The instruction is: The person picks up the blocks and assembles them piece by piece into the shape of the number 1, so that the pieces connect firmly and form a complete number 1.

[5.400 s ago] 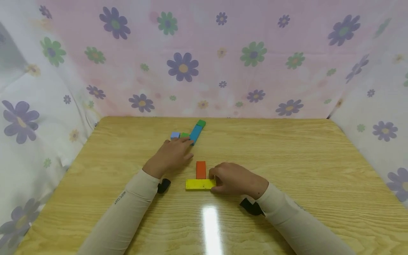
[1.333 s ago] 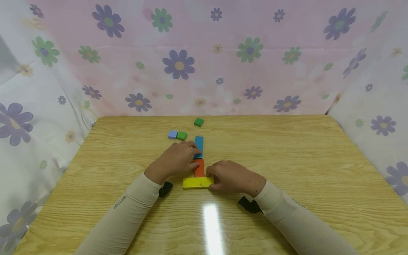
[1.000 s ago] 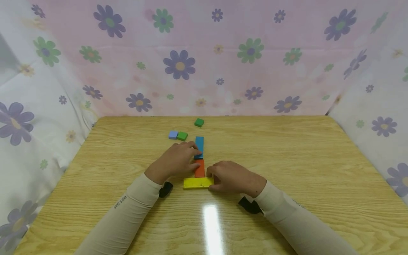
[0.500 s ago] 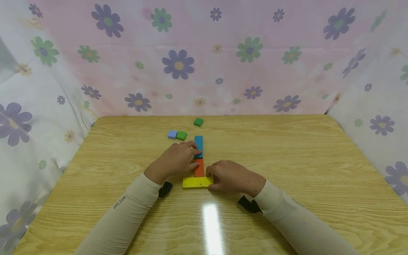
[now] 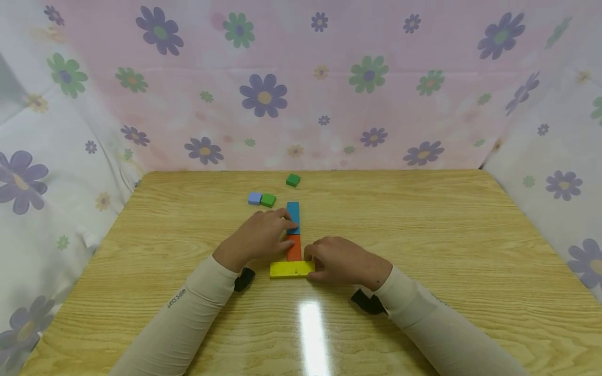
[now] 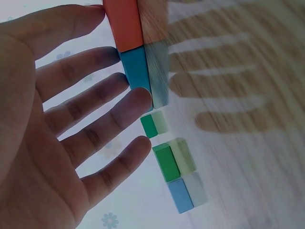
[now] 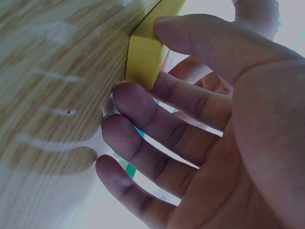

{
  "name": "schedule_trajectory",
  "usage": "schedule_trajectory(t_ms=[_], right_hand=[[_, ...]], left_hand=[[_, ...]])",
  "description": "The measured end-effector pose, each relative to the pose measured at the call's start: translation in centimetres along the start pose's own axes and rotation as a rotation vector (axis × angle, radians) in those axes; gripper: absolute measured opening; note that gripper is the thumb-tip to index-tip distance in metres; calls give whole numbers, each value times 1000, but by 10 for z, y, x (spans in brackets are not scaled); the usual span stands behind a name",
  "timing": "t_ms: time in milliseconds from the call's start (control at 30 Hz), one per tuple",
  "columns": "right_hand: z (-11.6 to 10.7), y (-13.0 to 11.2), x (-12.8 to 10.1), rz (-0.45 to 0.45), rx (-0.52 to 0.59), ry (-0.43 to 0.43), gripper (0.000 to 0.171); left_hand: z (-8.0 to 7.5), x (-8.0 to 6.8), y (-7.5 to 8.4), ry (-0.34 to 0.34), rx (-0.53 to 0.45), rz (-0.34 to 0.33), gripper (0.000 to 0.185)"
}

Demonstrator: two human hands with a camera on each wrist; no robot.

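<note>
Flat on the table lies a yellow block (image 5: 288,269), crosswise. Behind it the red block (image 5: 294,250) meets its middle, pointing away from me. The blue block (image 5: 293,209) continues that line, end to end with the red one. My left hand (image 5: 257,234) spreads over the left side of these two, its thumb at the red block and its fingers, nearly straight, at the blue one. Its fingertips (image 6: 139,99) reach the blue block in the left wrist view. My right hand (image 5: 345,262) pinches the right end of the yellow block between thumb (image 7: 190,36) and index finger.
Further back left, a light-blue block (image 5: 254,198) and a green block (image 5: 268,200) sit side by side. A darker green block (image 5: 293,180) lies near the far edge of the wooden table (image 5: 423,230). A flowered cloth (image 5: 301,78) hangs behind.
The blue block, slanted against the darker green block at first, now stands in line behind the red block. My left hand came nearer with it. Over the last second hardly anything moves.
</note>
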State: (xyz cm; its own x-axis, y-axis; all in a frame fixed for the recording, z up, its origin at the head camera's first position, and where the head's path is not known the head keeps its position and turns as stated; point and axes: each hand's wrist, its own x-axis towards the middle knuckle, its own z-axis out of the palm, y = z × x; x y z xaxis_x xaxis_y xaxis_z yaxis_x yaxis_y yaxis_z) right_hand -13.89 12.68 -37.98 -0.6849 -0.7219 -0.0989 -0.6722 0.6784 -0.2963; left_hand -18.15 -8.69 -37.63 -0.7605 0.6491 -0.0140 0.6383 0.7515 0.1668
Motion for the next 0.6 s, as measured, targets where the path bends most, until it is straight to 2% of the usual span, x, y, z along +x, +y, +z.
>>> schedule_trajectory(t_ms=[233,600], right_hand=[[0,1,1,-13,-1,5,22],[-2,-1,-1,-8,8,2,22]], left_hand=[[0,0,-1,24,7,13,41],[1,0,-1,20,-3,7,39]])
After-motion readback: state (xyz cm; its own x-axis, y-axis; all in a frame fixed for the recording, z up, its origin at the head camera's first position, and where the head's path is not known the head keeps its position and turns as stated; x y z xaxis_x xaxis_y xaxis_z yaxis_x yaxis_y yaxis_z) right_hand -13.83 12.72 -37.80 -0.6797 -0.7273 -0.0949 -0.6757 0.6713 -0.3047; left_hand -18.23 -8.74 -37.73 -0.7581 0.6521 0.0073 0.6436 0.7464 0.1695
